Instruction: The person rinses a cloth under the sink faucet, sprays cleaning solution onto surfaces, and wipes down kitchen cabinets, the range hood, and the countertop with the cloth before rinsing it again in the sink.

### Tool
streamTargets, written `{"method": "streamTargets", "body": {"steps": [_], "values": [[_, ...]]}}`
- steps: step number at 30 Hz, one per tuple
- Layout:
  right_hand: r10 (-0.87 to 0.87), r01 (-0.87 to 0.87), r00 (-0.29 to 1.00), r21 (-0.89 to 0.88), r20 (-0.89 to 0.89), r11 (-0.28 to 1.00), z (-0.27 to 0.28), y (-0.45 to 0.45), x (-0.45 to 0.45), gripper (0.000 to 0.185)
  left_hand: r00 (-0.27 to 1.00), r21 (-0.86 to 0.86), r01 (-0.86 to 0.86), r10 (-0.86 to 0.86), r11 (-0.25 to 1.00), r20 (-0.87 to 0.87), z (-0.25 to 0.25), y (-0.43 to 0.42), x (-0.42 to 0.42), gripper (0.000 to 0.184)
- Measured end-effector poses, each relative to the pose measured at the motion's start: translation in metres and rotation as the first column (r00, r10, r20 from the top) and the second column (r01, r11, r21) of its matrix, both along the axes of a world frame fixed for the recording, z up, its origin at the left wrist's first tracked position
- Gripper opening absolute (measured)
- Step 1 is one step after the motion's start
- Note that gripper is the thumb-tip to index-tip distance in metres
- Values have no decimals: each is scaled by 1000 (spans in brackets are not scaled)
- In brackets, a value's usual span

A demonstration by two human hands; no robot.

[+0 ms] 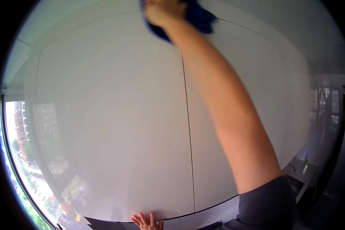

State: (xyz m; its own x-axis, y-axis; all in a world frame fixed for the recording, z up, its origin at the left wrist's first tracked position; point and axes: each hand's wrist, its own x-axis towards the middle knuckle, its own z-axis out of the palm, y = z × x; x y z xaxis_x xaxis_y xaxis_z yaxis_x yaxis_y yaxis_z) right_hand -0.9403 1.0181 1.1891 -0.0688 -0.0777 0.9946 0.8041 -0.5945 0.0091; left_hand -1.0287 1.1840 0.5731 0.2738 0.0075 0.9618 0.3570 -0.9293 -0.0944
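Observation:
Raised to the top of the view, my right hand [163, 12] holds a dark blue cloth [200, 18] against the upper part of glossy white cabinet doors [111, 111]. Motion blurs this hand a little, and its fingertips are partly cut off by the frame's edge. The cloth bunches out on both sides of the hand. Far below, my left hand [148, 223] rests with fingers spread at the lower edge of the left door. Its palm is partly out of view.
A thin dark seam divides the left door from the right door [272, 103]. At the far left is a bright window [30, 168]. Low on the right are a curved faucet [289, 167], a sink [294, 183] and a green bottle [305, 166] on a counter.

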Motion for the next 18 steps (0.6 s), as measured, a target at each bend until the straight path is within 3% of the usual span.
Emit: {"method": "streamTargets", "body": {"steps": [2, 4, 6, 8, 9, 11, 12, 13, 16, 18], "values": [[93, -78, 942, -60, 323, 995, -1, 54, -23, 40, 999, -7, -38, 38, 999, -3, -4, 2, 2, 65], [95, 17, 944, -331, 317, 943, -9, 111, -46, 49, 997, -19, -68, 67, 998, -26, -4, 3, 7, 64], [132, 50, 890, -382, 436, 923, -14, 105, -25, 44, 997, -18, -74, 74, 997, -28, -5, -11, 17, 62], [431, -177, 801, -522, 416, 834, 6, 85, -6, 37, 996, -11, -87, 86, 996, -30, -5, -13, 16, 62], [368, -155, 708, -377, 602, 913, 31, 88, 13, 38, 995, -39, -87, 85, 995, -50, -5, -14, 13, 62], [260, -111, 750, -271, 608, 956, 48, 71, 12, 37, 993, -71, -99, 95, 993, -65, -2, -15, 6, 63], [227, -156, 818, -176, 528, 972, 40, 33, 21, 34, 994, -85, -92, 86, 992, -67, -1, -17, 10, 62], [134, -51, 874, -187, 467, 981, 31, -6, 19, 32, 995, -100, -80, 73, 992, -68, 3, -15, 13, 62], [-211, 258, 817, -13, 536, 966, 41, -59, 35, 27, 991, -99, -108, 99, 989, -95, 6, -18, 10, 63], [-349, 270, 640, 225, 684, 936, 45, -87, 26, 26, 993, -81, -100, 95, 992, -74, 3, -13, 7, 65]]}}
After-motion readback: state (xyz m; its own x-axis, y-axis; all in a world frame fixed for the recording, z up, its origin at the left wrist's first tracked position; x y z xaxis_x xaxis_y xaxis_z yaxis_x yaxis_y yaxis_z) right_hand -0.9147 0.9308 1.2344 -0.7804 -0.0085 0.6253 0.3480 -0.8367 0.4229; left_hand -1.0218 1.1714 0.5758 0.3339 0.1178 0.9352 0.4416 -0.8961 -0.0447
